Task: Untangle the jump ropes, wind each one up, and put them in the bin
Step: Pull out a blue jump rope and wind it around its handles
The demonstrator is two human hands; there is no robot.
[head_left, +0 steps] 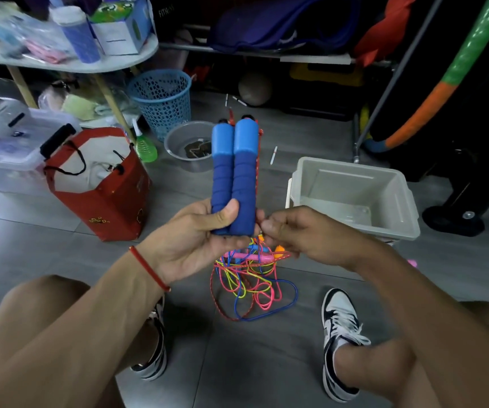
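While the left hand [196, 240] grips two blue foam handles [234, 178] upright and side by side, fingers wrapped round their lower ends, the right hand [290, 234] pinches a red speckled cord [257, 172] just beside them, fingers narrow. Remaining ropes [252, 287], pink, yellow, blue and red, lie knotted on the floor [237, 363] between the shoes, near the empty grey bin [355, 195] at right. Likely light, limp, snag-prone cords; best held by the stiff handles, foam giving sure grip.
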